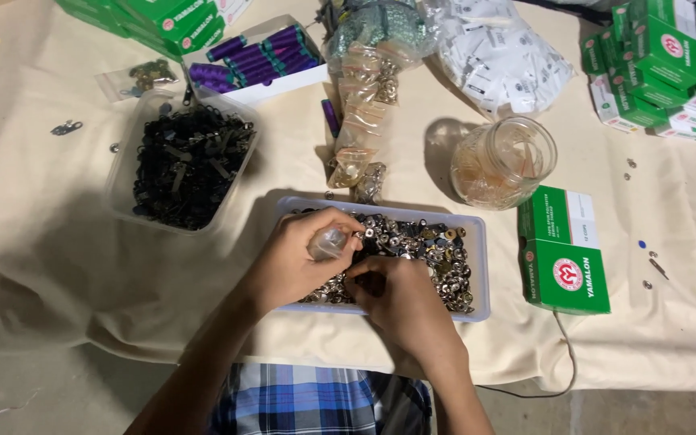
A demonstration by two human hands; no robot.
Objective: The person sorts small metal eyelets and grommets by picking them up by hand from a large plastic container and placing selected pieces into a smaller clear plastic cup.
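Note:
A shallow clear plastic tray (478, 266) in front of me holds a heap of small metal snap buttons (432, 246), silver and dark. My left hand (296, 258) rests over the tray's left side and holds a small clear plastic bag (328, 242) between thumb and fingers. My right hand (396, 298) is curled over the buttons at the tray's near edge, fingertips down among them; whether it pinches a button is hidden.
A clear tub of black clips (183, 157) sits at the left. A glass jar (503, 161), bags of fasteners (364, 89), purple thread spools (259, 56) and green boxes (565, 258) lie around. Loose bits dot the cream cloth (686, 242).

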